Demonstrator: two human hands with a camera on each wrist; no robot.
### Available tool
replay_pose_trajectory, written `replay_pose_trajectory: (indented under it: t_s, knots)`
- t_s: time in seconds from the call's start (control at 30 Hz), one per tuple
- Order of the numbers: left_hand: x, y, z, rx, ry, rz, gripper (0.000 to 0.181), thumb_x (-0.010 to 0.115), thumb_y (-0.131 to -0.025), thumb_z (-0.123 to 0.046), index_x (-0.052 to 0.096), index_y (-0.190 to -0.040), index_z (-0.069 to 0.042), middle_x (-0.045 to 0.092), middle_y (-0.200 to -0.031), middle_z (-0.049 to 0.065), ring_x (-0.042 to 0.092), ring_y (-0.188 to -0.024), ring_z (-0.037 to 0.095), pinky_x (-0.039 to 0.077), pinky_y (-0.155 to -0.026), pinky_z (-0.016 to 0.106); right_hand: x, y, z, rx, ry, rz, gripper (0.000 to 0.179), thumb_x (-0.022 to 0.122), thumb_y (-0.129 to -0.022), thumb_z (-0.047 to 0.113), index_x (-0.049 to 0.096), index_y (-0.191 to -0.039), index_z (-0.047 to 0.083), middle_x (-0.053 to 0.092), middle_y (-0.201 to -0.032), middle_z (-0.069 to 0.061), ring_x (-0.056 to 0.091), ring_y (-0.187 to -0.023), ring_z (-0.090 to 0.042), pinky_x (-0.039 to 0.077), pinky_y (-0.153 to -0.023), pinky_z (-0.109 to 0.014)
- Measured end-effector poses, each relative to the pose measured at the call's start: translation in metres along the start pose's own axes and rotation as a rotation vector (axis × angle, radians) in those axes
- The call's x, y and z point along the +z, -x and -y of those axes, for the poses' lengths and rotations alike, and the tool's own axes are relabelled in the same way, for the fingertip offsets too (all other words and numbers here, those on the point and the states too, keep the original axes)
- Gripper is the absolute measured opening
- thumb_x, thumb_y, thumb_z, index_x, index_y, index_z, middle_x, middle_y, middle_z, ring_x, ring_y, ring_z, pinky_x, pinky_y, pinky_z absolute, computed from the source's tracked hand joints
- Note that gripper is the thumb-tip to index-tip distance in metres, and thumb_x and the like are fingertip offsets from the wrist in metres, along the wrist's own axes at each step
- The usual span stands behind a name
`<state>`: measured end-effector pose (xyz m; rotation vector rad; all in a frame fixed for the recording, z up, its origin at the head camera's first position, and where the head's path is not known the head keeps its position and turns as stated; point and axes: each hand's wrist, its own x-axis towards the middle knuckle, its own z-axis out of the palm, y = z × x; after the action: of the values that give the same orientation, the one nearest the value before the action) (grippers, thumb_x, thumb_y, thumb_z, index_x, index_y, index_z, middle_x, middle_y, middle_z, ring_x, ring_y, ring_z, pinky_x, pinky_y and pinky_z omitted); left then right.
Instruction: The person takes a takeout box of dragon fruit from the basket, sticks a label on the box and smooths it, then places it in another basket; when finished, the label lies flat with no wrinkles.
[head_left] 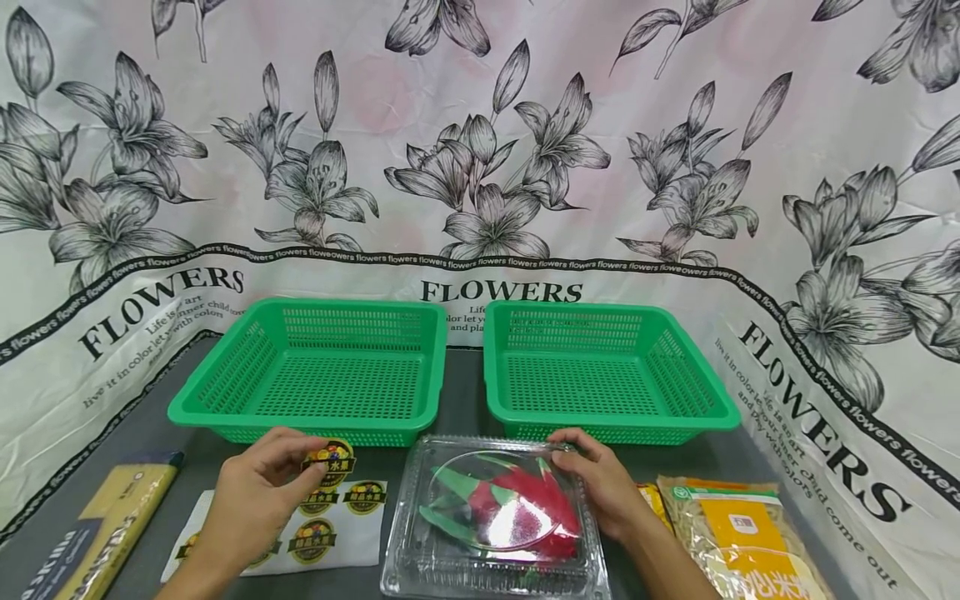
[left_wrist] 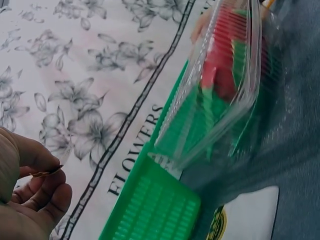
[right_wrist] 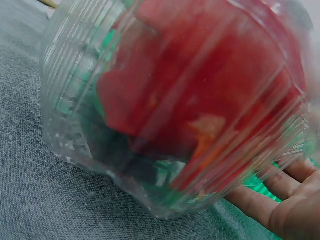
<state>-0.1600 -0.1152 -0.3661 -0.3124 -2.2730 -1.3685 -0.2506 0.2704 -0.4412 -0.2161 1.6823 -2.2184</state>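
Observation:
Between the thumb and forefinger of my left hand (head_left: 258, 492) is a round black-and-gold sticker (head_left: 330, 461) with a fruit picture. The left wrist view shows this sticker (left_wrist: 46, 173) edge-on, pinched at the fingertips. Below that hand lies a white sticker sheet (head_left: 352, 533) with several more of these labels. A clear plastic clamshell box (head_left: 408, 533) with a red and green dragon fruit (head_left: 525, 508) inside stands closed on the table. My right hand (head_left: 600, 483) touches the box's right far corner; in the right wrist view its fingers (right_wrist: 255, 202) lie against the box's side.
Two green plastic baskets (head_left: 431, 408) (head_left: 498, 412) stand side by side at the back. A yellow and dark-blue pasta packet (head_left: 123, 517) lies at the far left. On the right lies a clear and orange food bag (head_left: 742, 533), partly over another yellow packet (head_left: 654, 502).

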Motion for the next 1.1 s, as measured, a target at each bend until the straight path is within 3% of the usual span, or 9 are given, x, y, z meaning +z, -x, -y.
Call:
replay_pose_trajectory:
  t_s: [0.23,0.6,0.73,0.93,1.1]
  knots:
    - [0.011,-0.002,-0.004,0.005,0.023,0.008,0.028,0.072,-0.078,0.013,0.072,-0.101,-0.004,0.062,-0.095,0.002,0.057,-0.076,0.013,0.052,-0.065,0.022,0.002,0.001,0.0,0.006,0.011,-0.021,0.015,0.062,-0.093,0.011,0.061,-0.108,0.014,0.061,-0.103,-0.013,0.066,-0.079,-0.024,0.056,-0.067,-0.041]
    - [0.032,-0.002,-0.014,-0.033,0.156,0.023,0.026,0.07,-0.08,0.014,0.073,-0.1,-0.003,0.06,-0.098,0.005,0.053,-0.072,0.016,0.048,-0.058,0.025,0.003,0.0,0.001,0.004,0.015,-0.022,0.014,0.061,-0.094,0.01,0.062,-0.107,0.016,0.061,-0.103,-0.013,0.066,-0.078,-0.023,0.056,-0.066,-0.04]
    - [0.041,-0.003,-0.015,-0.032,0.209,0.048,0.025,0.069,-0.08,0.015,0.072,-0.099,-0.002,0.059,-0.098,0.007,0.051,-0.07,0.017,0.047,-0.056,0.026,0.003,0.001,0.0,0.004,0.016,-0.026,0.014,0.061,-0.094,0.01,0.062,-0.107,0.016,0.061,-0.103,-0.013,0.066,-0.078,-0.023,0.056,-0.066,-0.04]
    - [0.053,-0.004,-0.018,-0.062,0.313,0.114,0.022,0.068,-0.081,0.015,0.071,-0.096,0.0,0.057,-0.097,0.012,0.058,-0.072,0.018,0.054,-0.062,0.028,0.003,0.001,0.0,0.01,0.02,-0.025,0.015,0.062,-0.094,0.011,0.061,-0.109,0.013,0.06,-0.104,-0.014,0.066,-0.079,-0.024,0.056,-0.067,-0.041]
    - [0.064,-0.005,-0.022,-0.057,0.33,0.154,0.021,0.067,-0.081,0.015,0.071,-0.094,-0.001,0.057,-0.094,0.011,0.056,-0.072,0.018,0.052,-0.062,0.028,0.003,0.0,0.001,0.008,0.015,-0.025,0.018,0.062,-0.094,0.011,0.059,-0.111,0.01,0.061,-0.103,-0.013,0.066,-0.08,-0.024,0.056,-0.067,-0.041]
